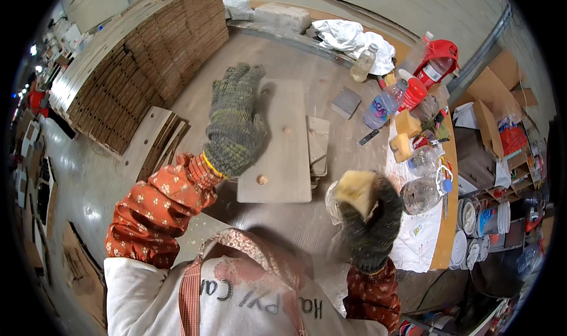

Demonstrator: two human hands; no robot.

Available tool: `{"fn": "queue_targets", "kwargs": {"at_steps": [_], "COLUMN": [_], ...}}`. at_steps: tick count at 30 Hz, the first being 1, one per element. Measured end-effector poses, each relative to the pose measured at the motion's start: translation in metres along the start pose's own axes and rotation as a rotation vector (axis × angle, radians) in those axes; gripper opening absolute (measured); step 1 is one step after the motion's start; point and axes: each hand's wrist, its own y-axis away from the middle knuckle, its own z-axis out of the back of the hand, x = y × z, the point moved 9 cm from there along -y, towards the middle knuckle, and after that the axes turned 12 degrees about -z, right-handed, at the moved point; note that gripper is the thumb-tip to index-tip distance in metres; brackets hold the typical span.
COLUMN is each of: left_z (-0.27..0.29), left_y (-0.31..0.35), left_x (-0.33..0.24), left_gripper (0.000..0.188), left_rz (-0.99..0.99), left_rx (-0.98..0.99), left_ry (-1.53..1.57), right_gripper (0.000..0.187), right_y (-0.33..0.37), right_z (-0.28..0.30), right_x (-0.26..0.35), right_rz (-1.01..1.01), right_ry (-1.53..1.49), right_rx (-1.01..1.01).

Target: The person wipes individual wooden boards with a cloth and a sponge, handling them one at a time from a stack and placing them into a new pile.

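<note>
One board (284, 159) lies lengthwise toward 12 o'clock, tabletop (321, 94) showing between its right edge and a grey block (346, 103) at 2; a tall stack (147, 70) rises at 10. The gloved left hand (236, 120), spread flat with fingers straight, overlaps the board's 9 o'clock edge; whether it presses, I cannot tell. Off the board at 4 o'clock, the right hand (375, 230) curls narrowly around a sponge (355, 189). Between 1 and 2, a bottle (362, 64) contains yellowish liquid; at 3, a box (489, 123) holds something red (514, 140).
</note>
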Motion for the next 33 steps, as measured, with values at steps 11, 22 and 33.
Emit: {"fn": "queue_targets", "kwargs": {"at_steps": [11, 22, 33], "left_z": [-0.023, -0.017, -0.014], "left_y": [-0.013, -0.002, -0.012], "left_x": [-0.038, -0.030, -0.007], "left_gripper": [0.039, 0.083, 0.084], "left_rz": [-0.306, -0.658, -0.182], "left_rx": [0.415, 0.808, 1.096], "left_ry": [0.161, 0.130, 0.013], "right_gripper": [0.050, 0.057, 0.065], "right_y": [-0.006, 0.021, 0.021], "right_z": [-0.020, 0.011, -0.001], "right_x": [0.018, -0.014, -0.045], "right_rz": [0.174, 0.051, -0.034], "right_ry": [0.164, 0.243, -0.020], "right_rx": [-0.100, -0.350, -0.302]}}
